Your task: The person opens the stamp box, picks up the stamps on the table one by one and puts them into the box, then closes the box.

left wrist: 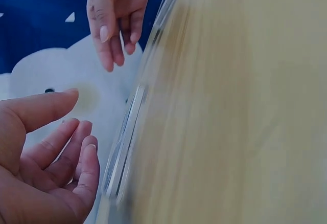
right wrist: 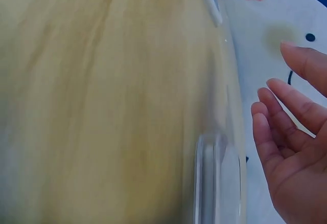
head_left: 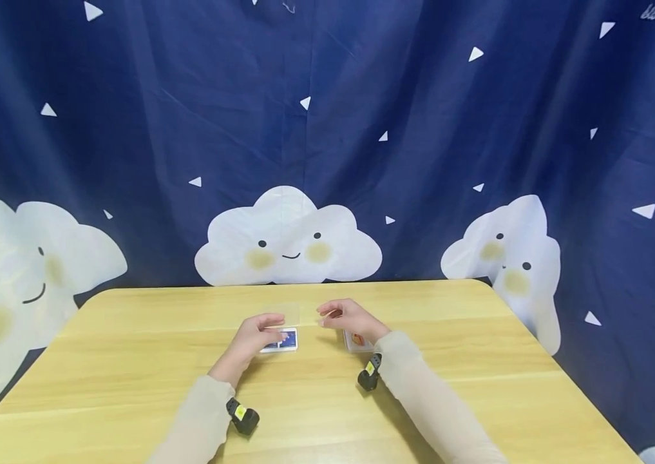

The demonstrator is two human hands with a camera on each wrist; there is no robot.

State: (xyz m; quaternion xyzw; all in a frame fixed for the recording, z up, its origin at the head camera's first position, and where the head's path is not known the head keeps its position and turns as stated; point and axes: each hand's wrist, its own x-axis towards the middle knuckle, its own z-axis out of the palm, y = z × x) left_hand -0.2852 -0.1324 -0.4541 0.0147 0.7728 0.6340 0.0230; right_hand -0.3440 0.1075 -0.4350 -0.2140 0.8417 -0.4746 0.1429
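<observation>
My left hand [head_left: 252, 340] hovers by a flat clear-edged case with a blue-and-white face [head_left: 288, 339], partly covered by the fingers in the head view. Nothing lies between its thumb and loosely bent fingers in the left wrist view. To the right, my right hand [head_left: 356, 319] is above a second flat clear case with a reddish-orange picture [head_left: 358, 339], hiding much of it. The right wrist view shows that thumb and fingers [right wrist: 286, 116] apart, holding nothing. Both cases lie flat on the wooden table [head_left: 315, 399]. What exactly they contain cannot be told.
A faint see-through sheet or lid [head_left: 291, 314] seems to lie just behind the left case. Behind the table's far edge hangs a dark blue curtain [head_left: 246, 129] with white clouds and triangles. A black wrist camera [head_left: 243, 417] sits on the left sleeve, another [head_left: 370, 372] on the right.
</observation>
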